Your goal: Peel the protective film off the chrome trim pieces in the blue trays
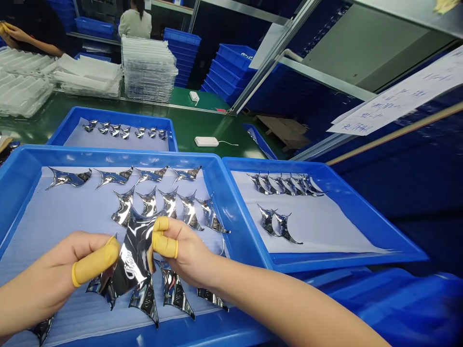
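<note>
My left hand (81, 260) and right hand (181, 246), yellow covers on some fingers, both grip one shiny curved metal piece (133, 255). It's held above the near blue tray (235, 226), more pieces lying on that tray's white liner (72, 212). Right-side tray (361, 207) holds similar ones.

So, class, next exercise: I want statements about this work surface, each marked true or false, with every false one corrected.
1. Both hands hold a single shiny, curved metal piece. True: the left hand and right hand share the lettered piece.
2. The left hand has no finger covers. False: it wears a yellow finger cot.
3. The right-hand blue tray holds one row. False: that tray holds two.
4. Clear plastic trays are stacked beyond the blue ones. True.
</note>
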`<act>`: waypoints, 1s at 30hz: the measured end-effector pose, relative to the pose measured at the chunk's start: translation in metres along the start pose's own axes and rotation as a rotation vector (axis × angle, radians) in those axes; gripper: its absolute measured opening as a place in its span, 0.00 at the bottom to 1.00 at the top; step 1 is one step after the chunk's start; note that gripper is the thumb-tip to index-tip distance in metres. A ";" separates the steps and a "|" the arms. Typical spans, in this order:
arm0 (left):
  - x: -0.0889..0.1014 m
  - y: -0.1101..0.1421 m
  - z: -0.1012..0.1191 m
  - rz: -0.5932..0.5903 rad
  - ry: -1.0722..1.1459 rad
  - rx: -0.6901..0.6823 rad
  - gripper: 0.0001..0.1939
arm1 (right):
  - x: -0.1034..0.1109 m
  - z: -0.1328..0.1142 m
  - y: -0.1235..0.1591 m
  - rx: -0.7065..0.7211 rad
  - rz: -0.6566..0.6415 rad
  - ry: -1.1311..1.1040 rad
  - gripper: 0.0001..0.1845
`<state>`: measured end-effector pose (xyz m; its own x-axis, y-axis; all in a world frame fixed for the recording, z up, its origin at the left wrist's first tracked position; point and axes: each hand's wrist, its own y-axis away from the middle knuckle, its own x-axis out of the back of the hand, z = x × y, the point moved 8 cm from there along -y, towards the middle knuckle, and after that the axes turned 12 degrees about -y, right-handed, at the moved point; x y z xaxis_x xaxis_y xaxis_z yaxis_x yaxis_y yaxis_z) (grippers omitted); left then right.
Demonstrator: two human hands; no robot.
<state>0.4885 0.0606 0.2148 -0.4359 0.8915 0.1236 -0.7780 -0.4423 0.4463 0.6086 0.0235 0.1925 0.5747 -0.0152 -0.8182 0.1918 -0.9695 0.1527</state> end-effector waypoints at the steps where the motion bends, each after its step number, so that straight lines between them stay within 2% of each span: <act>1: -0.001 -0.001 -0.001 -0.005 0.012 0.007 0.22 | -0.001 -0.003 0.001 0.009 -0.008 0.023 0.23; 3: -0.005 -0.003 -0.002 -0.047 0.062 0.022 0.20 | -0.005 -0.006 0.004 0.019 -0.032 0.038 0.22; 8: -0.001 -0.004 -0.005 -0.007 0.116 0.053 0.17 | -0.010 -0.008 0.009 0.018 -0.038 0.065 0.21; 14: -0.004 -0.003 -0.010 -0.063 0.179 0.080 0.15 | -0.015 -0.009 0.010 0.029 -0.072 0.087 0.19; 17: -0.003 -0.005 -0.012 -0.051 0.183 0.090 0.16 | -0.017 -0.009 0.012 0.005 -0.078 0.079 0.17; 23: -0.009 -0.015 -0.012 -0.064 0.126 0.127 0.19 | -0.022 -0.002 0.018 -0.130 -0.093 0.009 0.18; 26: -0.012 -0.015 -0.014 -0.070 0.132 0.160 0.20 | -0.023 -0.001 0.019 -0.146 -0.110 -0.017 0.21; 30: -0.009 -0.014 -0.011 -0.075 0.148 0.107 0.19 | -0.021 -0.004 0.018 -0.113 -0.095 0.034 0.19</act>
<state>0.4986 0.0578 0.1980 -0.4465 0.8938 -0.0419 -0.7617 -0.3552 0.5419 0.6032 0.0071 0.2147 0.5758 0.0855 -0.8131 0.3340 -0.9323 0.1385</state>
